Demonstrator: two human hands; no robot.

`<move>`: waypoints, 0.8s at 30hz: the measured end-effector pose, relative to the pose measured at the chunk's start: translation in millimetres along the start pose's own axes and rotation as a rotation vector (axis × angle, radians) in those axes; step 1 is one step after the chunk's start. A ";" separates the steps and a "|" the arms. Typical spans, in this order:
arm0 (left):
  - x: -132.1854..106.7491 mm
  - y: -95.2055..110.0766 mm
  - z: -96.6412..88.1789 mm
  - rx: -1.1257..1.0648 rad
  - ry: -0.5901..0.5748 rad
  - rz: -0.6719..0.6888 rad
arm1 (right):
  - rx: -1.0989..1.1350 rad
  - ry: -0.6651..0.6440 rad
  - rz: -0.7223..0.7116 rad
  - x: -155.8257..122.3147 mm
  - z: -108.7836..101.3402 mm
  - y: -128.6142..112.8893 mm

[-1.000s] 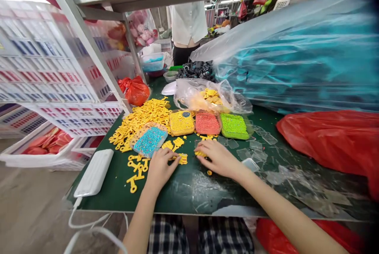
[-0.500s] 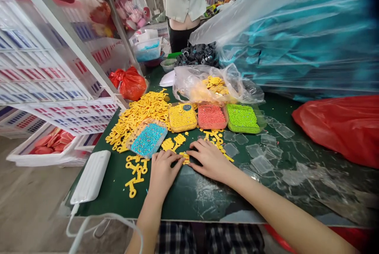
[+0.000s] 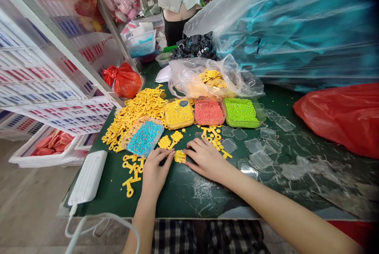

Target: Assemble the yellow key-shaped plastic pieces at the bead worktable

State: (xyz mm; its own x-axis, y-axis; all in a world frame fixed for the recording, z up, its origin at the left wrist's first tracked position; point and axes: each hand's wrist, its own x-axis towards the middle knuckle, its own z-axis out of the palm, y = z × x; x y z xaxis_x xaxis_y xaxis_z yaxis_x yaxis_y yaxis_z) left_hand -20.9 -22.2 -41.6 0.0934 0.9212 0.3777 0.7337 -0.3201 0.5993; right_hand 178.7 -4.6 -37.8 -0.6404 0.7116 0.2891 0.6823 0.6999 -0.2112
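A small yellow plastic piece (image 3: 179,156) with ridges and reddish marks lies low over the table between my two hands. My left hand (image 3: 156,169) has thumb and forefinger pinched at its left edge. From the other side, the thumb and fingers of my right hand (image 3: 205,160) close on its right edge. Two similar yellow hand-shaped pieces (image 3: 170,139) rest just beyond. Behind them stand clear tubs of small beads: blue (image 3: 145,137), yellow (image 3: 179,114), red (image 3: 209,112) and green (image 3: 241,112).
A heap of yellow ring-ended parts (image 3: 139,108) spreads at the left. Thin clear plastic squares (image 3: 260,159) lie scattered on the right, near a red bag (image 3: 340,120). A white power bank (image 3: 88,177) with a cable sits at the left edge. A person (image 3: 179,1) stands beyond.
The view has shifted slightly. Both hands stay around the yellow piece, which now shows more of its surface between the fingertips; the tubs and heap are undisturbed.
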 end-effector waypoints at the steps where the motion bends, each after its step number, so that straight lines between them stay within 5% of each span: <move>1: 0.1 0.3 0.0 -0.004 -0.007 -0.007 | 0.003 -0.001 0.004 -0.1 -0.5 -0.4; 9: 2.1 0.7 -0.9 0.021 -0.017 0.017 | -0.020 0.025 0.065 -2.5 -12.4 11.2; 16: 1.2 6.8 0.1 -0.026 -0.019 0.220 | 0.002 0.139 0.386 -27.4 -63.0 55.3; 20: 15.9 38.1 7.5 -0.028 -0.099 0.404 | 0.016 0.356 0.602 -86.6 -83.0 80.0; 24: 63.3 94.1 36.6 0.062 -0.150 0.591 | -0.010 0.469 0.774 -145.6 -65.7 74.6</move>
State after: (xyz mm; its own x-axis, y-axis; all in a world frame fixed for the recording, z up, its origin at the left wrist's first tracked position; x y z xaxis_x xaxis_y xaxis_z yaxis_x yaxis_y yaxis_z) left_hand 78.7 14.1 12.9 0.5869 0.6142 0.5275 0.5663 -0.7771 0.2748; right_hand 345.9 -60.0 -34.3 0.2064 0.8832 0.4210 0.8671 0.0342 -0.4969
